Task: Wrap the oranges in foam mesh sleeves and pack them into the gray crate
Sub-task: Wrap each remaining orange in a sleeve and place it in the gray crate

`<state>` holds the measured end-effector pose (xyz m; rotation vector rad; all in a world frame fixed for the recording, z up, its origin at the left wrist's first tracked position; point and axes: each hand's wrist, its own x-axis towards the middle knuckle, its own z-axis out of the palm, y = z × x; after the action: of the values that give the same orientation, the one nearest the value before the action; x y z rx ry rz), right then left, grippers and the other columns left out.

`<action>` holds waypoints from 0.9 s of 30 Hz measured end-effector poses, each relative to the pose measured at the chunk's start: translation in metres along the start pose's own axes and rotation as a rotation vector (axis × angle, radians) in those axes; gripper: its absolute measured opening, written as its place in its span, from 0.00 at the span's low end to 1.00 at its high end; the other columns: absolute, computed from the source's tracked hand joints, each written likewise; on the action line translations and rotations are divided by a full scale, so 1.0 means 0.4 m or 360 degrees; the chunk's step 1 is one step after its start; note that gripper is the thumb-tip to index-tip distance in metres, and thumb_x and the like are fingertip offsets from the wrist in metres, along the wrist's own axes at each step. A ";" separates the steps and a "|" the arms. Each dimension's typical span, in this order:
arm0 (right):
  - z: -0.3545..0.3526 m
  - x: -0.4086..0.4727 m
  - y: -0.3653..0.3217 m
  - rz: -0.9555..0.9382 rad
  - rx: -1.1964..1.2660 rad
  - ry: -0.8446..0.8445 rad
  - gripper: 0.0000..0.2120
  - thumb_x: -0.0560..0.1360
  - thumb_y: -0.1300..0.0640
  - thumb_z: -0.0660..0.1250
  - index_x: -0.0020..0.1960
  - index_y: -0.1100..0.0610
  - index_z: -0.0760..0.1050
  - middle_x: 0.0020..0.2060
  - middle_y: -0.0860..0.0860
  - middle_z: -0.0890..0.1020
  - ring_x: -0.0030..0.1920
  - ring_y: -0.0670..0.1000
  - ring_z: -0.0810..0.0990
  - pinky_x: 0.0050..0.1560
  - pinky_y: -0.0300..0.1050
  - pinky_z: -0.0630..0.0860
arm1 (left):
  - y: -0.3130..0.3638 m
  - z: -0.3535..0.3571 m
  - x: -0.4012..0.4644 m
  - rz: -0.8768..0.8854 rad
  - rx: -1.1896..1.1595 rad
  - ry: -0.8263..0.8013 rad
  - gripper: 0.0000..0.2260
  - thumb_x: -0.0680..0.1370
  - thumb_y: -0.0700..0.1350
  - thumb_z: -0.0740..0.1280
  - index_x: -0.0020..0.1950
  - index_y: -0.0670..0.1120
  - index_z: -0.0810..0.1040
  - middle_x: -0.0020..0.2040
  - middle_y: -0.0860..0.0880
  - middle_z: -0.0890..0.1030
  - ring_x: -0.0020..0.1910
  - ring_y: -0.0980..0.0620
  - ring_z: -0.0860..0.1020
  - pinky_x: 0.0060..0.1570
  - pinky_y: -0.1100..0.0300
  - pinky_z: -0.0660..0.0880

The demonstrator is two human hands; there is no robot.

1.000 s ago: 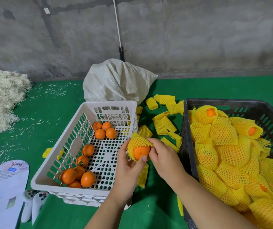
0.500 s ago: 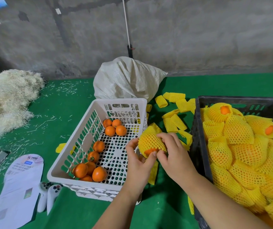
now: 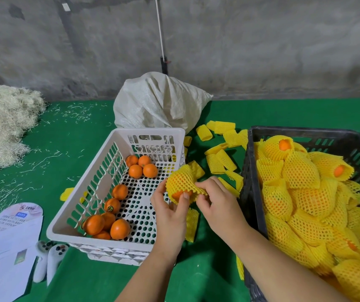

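Observation:
An orange in a yellow foam mesh sleeve (image 3: 182, 182) is held between both hands above the gap between the two crates. My left hand (image 3: 170, 211) cups it from below, thumb on the bare orange patch. My right hand (image 3: 218, 203) pinches the sleeve's lower edge. The gray crate (image 3: 251, 171) on the right is heaped with sleeved oranges (image 3: 301, 171). The white crate (image 3: 100, 171) on the left holds several bare oranges (image 3: 120, 191).
Loose yellow sleeves (image 3: 220, 160) lie on the green mat between and behind the crates. A white sack (image 3: 157, 101) stands at the back, a straw pile (image 3: 2, 123) far left. A printed card (image 3: 11, 236) and two white controllers (image 3: 48, 260) lie front left.
The sleeve has been drawn further over the orange, so less bare fruit shows. The camera view has shifted, moving everything rightward in the frame.

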<state>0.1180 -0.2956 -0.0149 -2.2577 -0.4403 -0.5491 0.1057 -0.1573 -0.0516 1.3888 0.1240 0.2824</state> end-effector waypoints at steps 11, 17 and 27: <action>-0.014 0.007 0.007 0.0711 0.0923 -0.0193 0.23 0.73 0.27 0.61 0.59 0.40 0.71 0.51 0.38 0.77 0.50 0.42 0.78 0.51 0.45 0.78 | -0.001 -0.013 -0.004 0.0193 0.0181 -0.0113 0.29 0.80 0.37 0.74 0.73 0.60 0.69 0.71 0.56 0.70 0.66 0.56 0.80 0.60 0.59 0.81; 0.007 0.017 0.011 0.1173 0.1285 -0.0581 0.56 0.53 0.26 0.80 0.76 0.39 0.62 0.66 0.46 0.78 0.64 0.51 0.80 0.65 0.57 0.78 | -0.002 -0.020 -0.027 0.0348 0.0605 -0.0326 0.40 0.77 0.27 0.67 0.70 0.72 0.67 0.68 0.60 0.68 0.70 0.62 0.71 0.62 0.72 0.72; -0.047 0.001 -0.019 0.0835 0.1035 -0.0380 0.41 0.72 0.51 0.78 0.71 0.29 0.56 0.63 0.32 0.68 0.60 0.39 0.73 0.50 0.32 0.74 | 0.007 -0.038 -0.009 0.0260 0.0776 -0.0392 0.34 0.81 0.31 0.67 0.76 0.61 0.60 0.69 0.56 0.62 0.63 0.71 0.73 0.60 0.73 0.71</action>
<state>0.1101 -0.3047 0.0015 -1.7012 -0.0979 0.1310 0.0981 -0.1433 -0.0519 1.9109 -0.1352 0.2211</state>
